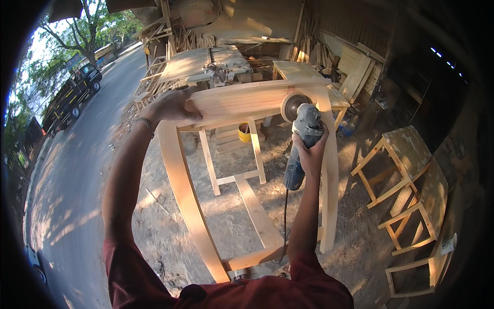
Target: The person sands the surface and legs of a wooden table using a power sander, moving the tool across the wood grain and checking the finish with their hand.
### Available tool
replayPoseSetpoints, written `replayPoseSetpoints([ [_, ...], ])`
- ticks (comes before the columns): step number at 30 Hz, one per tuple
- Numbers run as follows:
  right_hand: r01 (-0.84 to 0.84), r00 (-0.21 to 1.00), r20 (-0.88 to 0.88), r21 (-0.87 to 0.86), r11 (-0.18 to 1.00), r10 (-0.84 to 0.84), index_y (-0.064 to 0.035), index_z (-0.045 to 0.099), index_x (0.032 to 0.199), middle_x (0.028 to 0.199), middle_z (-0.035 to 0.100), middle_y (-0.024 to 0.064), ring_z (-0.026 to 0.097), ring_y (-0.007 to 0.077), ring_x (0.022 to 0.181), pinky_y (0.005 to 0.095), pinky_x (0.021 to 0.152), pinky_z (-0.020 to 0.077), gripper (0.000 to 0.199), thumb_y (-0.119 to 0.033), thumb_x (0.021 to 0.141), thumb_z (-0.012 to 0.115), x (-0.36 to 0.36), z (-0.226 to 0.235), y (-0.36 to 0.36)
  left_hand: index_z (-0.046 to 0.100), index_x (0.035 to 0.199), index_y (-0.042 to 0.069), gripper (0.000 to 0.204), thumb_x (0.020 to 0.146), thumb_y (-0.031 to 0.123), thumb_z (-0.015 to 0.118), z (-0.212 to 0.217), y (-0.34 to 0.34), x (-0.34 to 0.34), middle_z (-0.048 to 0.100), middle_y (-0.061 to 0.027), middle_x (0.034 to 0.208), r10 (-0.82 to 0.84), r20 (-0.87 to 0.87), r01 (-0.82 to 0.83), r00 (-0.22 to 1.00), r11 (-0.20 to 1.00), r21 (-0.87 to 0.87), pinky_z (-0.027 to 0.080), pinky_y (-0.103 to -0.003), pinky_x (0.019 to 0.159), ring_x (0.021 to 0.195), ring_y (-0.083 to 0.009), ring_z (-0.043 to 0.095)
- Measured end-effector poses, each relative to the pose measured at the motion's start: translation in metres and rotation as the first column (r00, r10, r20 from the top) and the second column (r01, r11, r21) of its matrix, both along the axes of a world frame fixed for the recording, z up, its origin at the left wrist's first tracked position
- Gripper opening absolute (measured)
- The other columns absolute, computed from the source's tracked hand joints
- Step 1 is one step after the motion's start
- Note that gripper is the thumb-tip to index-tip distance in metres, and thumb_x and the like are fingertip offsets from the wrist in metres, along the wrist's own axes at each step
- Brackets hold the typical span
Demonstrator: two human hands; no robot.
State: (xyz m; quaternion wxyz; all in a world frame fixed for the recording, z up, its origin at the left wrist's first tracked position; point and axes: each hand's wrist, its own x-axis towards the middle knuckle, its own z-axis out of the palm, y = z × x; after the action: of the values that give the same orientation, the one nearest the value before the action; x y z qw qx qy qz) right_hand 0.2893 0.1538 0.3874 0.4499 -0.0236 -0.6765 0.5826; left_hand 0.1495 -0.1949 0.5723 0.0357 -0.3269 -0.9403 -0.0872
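An open-sided woodshop stands on a sawdust-strewn floor (226, 216), stools (406, 175) at three o'clock. The left hand (167, 109) lies curled over the wooden frame (242, 100); the right hand (311, 154) is wrapped tight around an angle grinder (303, 134), its disc at the rail.

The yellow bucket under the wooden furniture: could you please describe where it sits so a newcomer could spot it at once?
Start at the pale curved wooden chair frame that the left hand steadies. Look beneath its top rail, between the legs of the unfinished wooden table behind. The small yellow plastic bucket stands there on the dirt, the only bright yellow thing among bare timber.
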Motion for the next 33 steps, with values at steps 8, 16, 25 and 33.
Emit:
replayPoseSetpoints([
  [8, -0.137, 0.972, 0.216, 0.179, 0.974, 0.097, -0.0053, 0.026, 0.152, 0.132, 0.059, 0.0268, 0.064, 0.0353, 0.118, 0.0459, 0.101, 0.0509, 0.097, -0.022, 0.078, 0.087, 0.025, 0.019, -0.116, 0.051, 0.148, 0.010, 0.068, 0.091, 0.043, 0.070, -0.012, -0.017, -0.038, 0.065, -0.0173, 0.134, 0.021, 0.032, -0.028, 0.999, 0.978, 0.209, 0.043, -0.043, 0.108, 0.125, -0.0341, 0.061],
  [16, -0.252, 0.923, 0.359, 0.290, 0.923, 0.139, -0.0093, 0.026, 0.153, 0.123, 0.067, 0.0265, 0.069, 0.0396, 0.111, 0.0484, 0.095, 0.0543, 0.098, -0.027, 0.077, 0.087, 0.025, 0.050, -0.203, 0.053, 0.146, 0.007, 0.061, 0.096, 0.040, 0.061, -0.023, -0.061, -0.066, 0.056, -0.0182, 0.146, 0.192, 0.287, -0.279, 0.939, 0.911, 0.305, 0.037, -0.039, 0.115, 0.136, -0.0301, 0.052],
  [25, -0.284, 0.930, 0.326, 0.352, 0.892, 0.168, -0.0079, 0.031, 0.150, 0.122, 0.067, 0.0258, 0.069, 0.0403, 0.110, 0.0486, 0.094, 0.0546, 0.094, -0.029, 0.078, 0.086, 0.021, 0.060, -0.235, 0.053, 0.146, 0.005, 0.054, 0.102, 0.037, 0.050, -0.028, -0.050, -0.082, 0.050, -0.0189, 0.153, 0.195, 0.122, -0.218, 0.973, 0.952, 0.214, 0.034, -0.037, 0.118, 0.139, -0.0287, 0.049],
  [33, -0.266, 0.944, 0.266, 0.258, 0.929, 0.196, -0.0057, 0.027, 0.152, 0.131, 0.060, 0.0244, 0.067, 0.0348, 0.115, 0.0464, 0.100, 0.0530, 0.093, -0.021, 0.081, 0.084, 0.051, 0.028, -0.199, 0.037, 0.158, 0.033, 0.052, 0.108, 0.047, 0.039, -0.041, -0.006, -0.069, 0.039, -0.0105, 0.162, -0.113, -0.189, 0.102, 0.975, 0.993, -0.067, 0.037, -0.042, 0.120, 0.143, -0.0318, 0.045],
])
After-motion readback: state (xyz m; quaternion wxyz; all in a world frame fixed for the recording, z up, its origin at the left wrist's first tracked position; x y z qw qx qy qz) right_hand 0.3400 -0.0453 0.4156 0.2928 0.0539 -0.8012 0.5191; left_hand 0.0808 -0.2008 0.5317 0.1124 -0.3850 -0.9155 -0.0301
